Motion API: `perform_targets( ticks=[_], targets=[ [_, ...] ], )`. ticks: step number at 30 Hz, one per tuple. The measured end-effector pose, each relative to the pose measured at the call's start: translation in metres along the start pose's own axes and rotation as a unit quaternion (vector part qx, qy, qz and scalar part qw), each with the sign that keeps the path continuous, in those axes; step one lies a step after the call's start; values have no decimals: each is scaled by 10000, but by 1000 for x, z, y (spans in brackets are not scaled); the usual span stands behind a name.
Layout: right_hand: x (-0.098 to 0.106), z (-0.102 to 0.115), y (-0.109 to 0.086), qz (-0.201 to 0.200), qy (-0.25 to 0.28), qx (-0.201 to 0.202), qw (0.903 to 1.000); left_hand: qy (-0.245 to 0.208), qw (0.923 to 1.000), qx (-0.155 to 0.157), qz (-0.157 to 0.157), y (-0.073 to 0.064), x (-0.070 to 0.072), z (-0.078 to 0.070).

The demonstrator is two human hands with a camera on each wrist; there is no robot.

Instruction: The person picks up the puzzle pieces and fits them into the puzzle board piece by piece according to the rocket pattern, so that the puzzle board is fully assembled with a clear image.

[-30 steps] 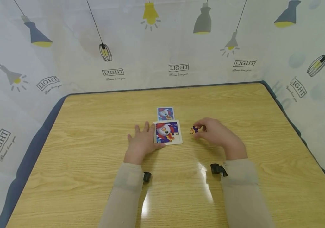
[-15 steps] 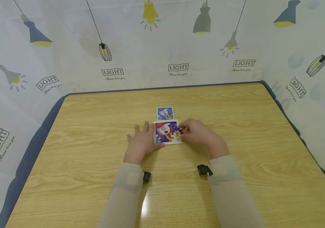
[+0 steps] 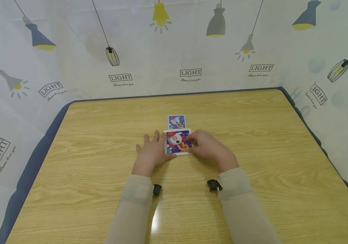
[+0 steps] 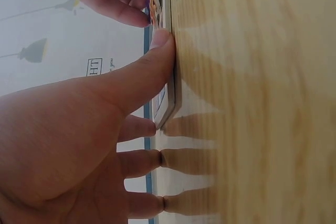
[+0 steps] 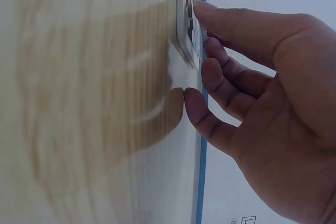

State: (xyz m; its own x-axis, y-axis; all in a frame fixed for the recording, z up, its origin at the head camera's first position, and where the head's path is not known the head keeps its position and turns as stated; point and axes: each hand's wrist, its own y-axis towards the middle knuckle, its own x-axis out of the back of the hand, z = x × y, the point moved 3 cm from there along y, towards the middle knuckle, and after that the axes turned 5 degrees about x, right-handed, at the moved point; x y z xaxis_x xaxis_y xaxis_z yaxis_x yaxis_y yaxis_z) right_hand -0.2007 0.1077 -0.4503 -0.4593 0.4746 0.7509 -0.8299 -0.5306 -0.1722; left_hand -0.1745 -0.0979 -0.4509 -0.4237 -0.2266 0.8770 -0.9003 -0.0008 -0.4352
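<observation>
A jigsaw puzzle in a white-rimmed tray (image 3: 182, 154) lies on the table, showing a red and white rocket on dark blue. My left hand (image 3: 150, 154) rests at the tray's left side, fingers spread on the table and thumb along the near edge. Over the tray's right part, my right hand (image 3: 208, 146) pinches a puzzle piece (image 4: 153, 11) between thumb and fingers. In the left wrist view that piece stands tilted just above the tray. The right fingers hide part of the picture in the head view.
A small picture card (image 3: 177, 121) with the same rocket lies directly behind the tray. The wooden table (image 3: 100, 189) reaches to a dark blue edge, with a lamp-printed curtain (image 3: 149, 51) behind it. Each wrist carries a small black camera.
My right hand has carried the puzzle piece leftward from beside the tray to over its right part. The left hand has stayed in place against the tray.
</observation>
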Motion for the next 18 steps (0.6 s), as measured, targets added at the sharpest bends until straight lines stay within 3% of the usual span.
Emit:
perform_targets(
  ticks=[18],
  targets=[
    [-2,2,2,59,-202,36,9998,-91,10000,-7,-9,0,0,0]
  ],
)
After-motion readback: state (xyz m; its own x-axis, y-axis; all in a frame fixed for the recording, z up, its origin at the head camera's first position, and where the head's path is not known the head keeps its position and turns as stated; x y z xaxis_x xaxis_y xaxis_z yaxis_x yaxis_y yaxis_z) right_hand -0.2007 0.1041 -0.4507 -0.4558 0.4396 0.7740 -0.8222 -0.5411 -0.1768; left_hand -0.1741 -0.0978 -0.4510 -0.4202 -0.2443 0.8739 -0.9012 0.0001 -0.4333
